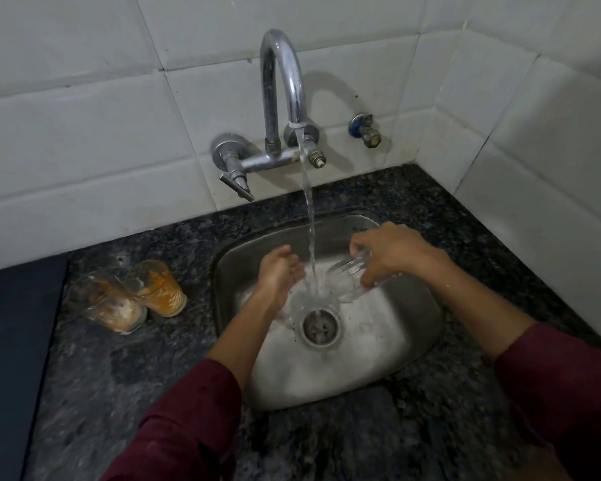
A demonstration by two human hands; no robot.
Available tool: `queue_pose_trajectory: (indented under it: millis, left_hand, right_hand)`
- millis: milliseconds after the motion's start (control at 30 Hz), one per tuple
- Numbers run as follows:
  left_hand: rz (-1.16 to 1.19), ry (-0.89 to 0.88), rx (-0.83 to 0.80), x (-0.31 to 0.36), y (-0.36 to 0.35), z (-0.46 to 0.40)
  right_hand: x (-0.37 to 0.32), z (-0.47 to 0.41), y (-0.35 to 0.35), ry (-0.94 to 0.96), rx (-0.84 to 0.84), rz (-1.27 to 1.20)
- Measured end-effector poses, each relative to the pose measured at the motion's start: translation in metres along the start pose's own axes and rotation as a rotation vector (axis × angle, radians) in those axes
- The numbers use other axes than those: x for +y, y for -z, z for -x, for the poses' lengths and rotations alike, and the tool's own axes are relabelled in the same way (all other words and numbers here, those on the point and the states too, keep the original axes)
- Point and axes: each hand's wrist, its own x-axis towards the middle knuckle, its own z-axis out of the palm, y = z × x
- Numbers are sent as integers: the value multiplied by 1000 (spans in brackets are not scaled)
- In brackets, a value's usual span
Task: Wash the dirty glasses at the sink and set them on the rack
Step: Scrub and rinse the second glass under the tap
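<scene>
Your right hand (392, 253) is clamped around a clear ribbed glass (349, 277) just right of the frame's centre, fingers curled over its side from above. The glass lies tipped on its side, its long axis running from lower right to upper left, with the open mouth turned toward the water stream (311, 234) and sitting just beside it. It hangs over the basin of the steel sink (413, 328), above and to the right of the round drain strainer (321, 327). Your left hand (281, 276) is empty, cupped with the fingers loosely spread, palm facing right, at the left edge of the stream; whether water is actually striking it cannot be told. The stream falls from the curved chrome tap (283, 88) mounted on the white tiled wall (84, 116) in the upper middle of the frame, and lands near the drain. At the left of the frame, on the dark speckled granite counter (136, 376), stand two dirty glasses touching each other: the nearer smeared glass (106, 303) carries whitish and orange residue, and the orange-stained glass (158, 288) sits just behind and to its right; both look upright, though the wide lens makes them lean. A small blue-handled valve (365, 128) sticks out of the wall right of the tap. Faint blue markings sit on the sink's far inner wall near your right hand, too blurred to read. Both dark red sleeves (188, 421) enter from the bottom edge.
</scene>
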Motion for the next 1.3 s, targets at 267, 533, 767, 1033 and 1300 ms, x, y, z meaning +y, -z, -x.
queue_pose_trajectory:
  millis: [267, 533, 767, 1033, 1300]
  left_hand:
    - [-393, -690, 391, 78, -10, -9]
    - [-693, -753, 570, 93, -11, -20]
    - [-849, -800, 481, 93, -2, -15]
    - [-1385, -312, 4, 28, 12, 46]
    - [-913, -516, -229, -31, 12, 71]
  right_hand:
    - [-5, -6, 23, 52, -44, 114]
    - [-6, -6, 23, 95, 7, 107]
    - [-6, -1, 16, 148, 44, 92]
    - [-13, 14, 10, 242, 59, -33]
    - [-32, 9, -19, 300, 159, -432]
